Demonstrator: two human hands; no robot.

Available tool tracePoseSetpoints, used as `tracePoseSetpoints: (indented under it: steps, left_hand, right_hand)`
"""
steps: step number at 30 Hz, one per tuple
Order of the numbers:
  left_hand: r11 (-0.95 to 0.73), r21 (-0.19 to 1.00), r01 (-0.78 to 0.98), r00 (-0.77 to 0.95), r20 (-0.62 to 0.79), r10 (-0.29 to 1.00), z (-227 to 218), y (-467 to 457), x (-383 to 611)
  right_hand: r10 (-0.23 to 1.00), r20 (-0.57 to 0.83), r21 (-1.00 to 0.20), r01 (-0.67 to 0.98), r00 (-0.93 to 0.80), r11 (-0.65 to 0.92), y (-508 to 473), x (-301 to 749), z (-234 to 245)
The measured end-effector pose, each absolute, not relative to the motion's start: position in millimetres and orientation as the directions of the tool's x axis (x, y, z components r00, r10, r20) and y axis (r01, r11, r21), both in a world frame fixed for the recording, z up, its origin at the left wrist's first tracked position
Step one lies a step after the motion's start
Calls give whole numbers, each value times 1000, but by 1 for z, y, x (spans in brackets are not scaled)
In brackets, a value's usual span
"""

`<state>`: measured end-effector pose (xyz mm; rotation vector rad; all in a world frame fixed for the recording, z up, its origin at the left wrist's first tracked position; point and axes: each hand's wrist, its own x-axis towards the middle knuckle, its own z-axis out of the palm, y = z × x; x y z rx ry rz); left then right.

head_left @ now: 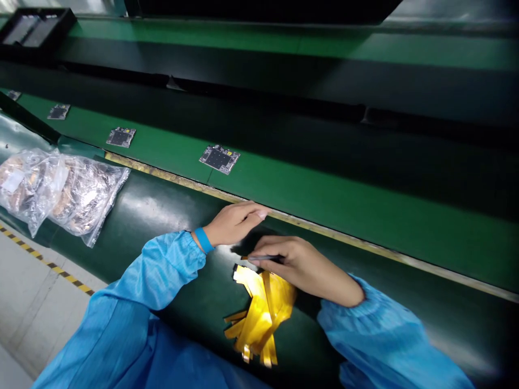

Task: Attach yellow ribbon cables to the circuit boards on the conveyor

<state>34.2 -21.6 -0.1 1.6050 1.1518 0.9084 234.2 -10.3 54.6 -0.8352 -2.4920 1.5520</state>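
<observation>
My right hand [298,265] grips slim tweezers [265,258], their tips pointing left. At the tips shows a small amber-coloured bit, too small to name. Just below lies a pile of shiny yellow flat flex cables [259,313], loosely fanned over the dark green work surface. My left hand [235,224], with a blue band [203,240] at the wrist, rests by the belt's near edge, its fingers stretched out and holding nothing that I can see. Beyond it, a circuit board [220,159] sits flat on the green belt.
Farther left along the belt [324,189] lie more circuit boards [121,137]. Clear plastic bags [68,189] with brownish contents rest on the work surface at left. A worn pale strip [324,232] edges the belt. A black tray [36,29] stands at the far left.
</observation>
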Motion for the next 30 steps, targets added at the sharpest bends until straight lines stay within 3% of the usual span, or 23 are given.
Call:
tracePoseSetpoints:
  steps: [4, 8, 12, 14, 19, 23, 26, 30]
  left_hand:
    - [-144, 954, 261, 269, 71, 961, -2, -20, 36]
    - [-73, 959, 273, 248, 3, 969, 0, -18, 35]
    - [-48, 958, 283, 195, -9, 981, 12, -6, 20]
    - [-58, 923, 381, 159, -4, 987, 22, 7, 6]
    - [-11, 629, 777, 64, -62, 996, 42, 57, -21]
    - [15, 348, 937, 30, -122, 992, 42, 84, -17]
    - [-24, 255, 967, 64, -151, 986, 38, 92, -8]
    - [-45, 223, 974, 81, -156, 984, 37, 96, 0]
  right_hand:
    - [615, -240, -878, 438, -751, 193, -1, 238, 54]
    - [722, -281, -877, 475, -632, 75, 9, 242, 50]
    - [779, -275, -876, 481, -564, 39, 24, 243, 49]
    - [815, -245, -868, 493, -525, 56, 34, 241, 49]
    - [858, -182, -869, 487, -481, 89, 65, 229, 40]
    - [878, -93, -888, 438, -470, 141, 94, 215, 21]
    - [900, -55, -901, 410, -433, 143, 113, 208, 6]
    - [914, -57, -885, 443, -402, 140, 124, 204, -6]
